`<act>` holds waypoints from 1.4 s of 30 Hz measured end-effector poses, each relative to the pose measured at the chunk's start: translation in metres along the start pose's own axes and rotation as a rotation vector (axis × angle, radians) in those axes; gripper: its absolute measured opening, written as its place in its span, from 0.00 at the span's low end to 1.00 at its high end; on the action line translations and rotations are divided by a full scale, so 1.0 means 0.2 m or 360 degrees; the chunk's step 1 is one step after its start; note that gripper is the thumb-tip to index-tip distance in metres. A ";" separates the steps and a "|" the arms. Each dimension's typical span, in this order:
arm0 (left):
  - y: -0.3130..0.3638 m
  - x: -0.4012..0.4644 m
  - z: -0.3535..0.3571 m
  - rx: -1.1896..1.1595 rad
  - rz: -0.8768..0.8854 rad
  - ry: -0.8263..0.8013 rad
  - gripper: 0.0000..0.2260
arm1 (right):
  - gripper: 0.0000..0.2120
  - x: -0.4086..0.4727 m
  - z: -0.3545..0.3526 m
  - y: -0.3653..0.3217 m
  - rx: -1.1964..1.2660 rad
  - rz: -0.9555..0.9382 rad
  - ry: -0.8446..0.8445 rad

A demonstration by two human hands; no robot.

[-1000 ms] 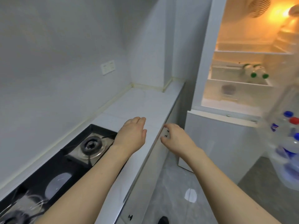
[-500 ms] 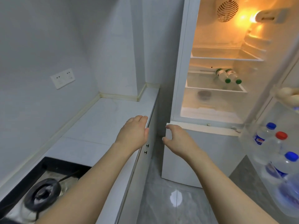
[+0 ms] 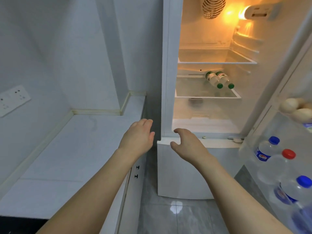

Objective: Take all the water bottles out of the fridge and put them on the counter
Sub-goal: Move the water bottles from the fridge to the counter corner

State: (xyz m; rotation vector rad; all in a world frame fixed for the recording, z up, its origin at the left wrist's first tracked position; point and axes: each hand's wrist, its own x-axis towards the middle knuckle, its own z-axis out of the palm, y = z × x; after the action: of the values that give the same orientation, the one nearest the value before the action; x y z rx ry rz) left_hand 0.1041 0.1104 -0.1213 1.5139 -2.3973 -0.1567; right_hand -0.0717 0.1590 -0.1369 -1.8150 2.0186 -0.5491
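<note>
The fridge (image 3: 172, 81) stands open and lit inside. Two green-capped water bottles (image 3: 219, 80) lie side by side on its middle glass shelf. In the open door's rack at right stand a blue-capped bottle (image 3: 266, 149), a red-capped bottle (image 3: 285, 159) and another blue-capped bottle (image 3: 300, 188). My left hand (image 3: 138, 137) hovers over the right edge of the white counter (image 3: 76, 149), fingers loosely apart, holding nothing. My right hand (image 3: 187, 144) is stretched out in front of the lower fridge door, fingers curled and apart, empty.
Eggs (image 3: 297, 108) sit in the door's upper tray. A wall socket (image 3: 13, 98) is at the left. Black cabinet knobs (image 3: 137, 171) show under the counter edge. A strip of the black hob (image 3: 16, 223) is at the bottom left. Grey tiled floor (image 3: 177, 217) lies below.
The view has swung right and closer to the fridge; the hob has slid almost out of sight. Both hands have moved forward toward the fridge, still empty.
</note>
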 end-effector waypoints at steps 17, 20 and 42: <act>0.56 0.94 0.31 -0.0035 0.0203 0.0060 0.20 | 0.26 0.68 -0.53 0.76 0.0025 0.0083 0.0207; 0.65 1.10 0.37 -0.0057 0.0245 0.0035 0.20 | 0.26 0.78 -0.59 0.86 0.0064 0.0136 0.0247; 0.97 2.33 0.87 -0.0820 -0.0241 -0.0537 0.13 | 0.24 1.67 -0.75 1.45 0.0369 0.0687 0.0758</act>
State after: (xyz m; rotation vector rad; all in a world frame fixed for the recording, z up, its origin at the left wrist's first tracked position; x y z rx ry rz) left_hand -0.3035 -0.2330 -0.1476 1.4950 -2.2177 -1.0494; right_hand -0.4306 -0.1402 -0.1632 -1.1347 2.4301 -1.0986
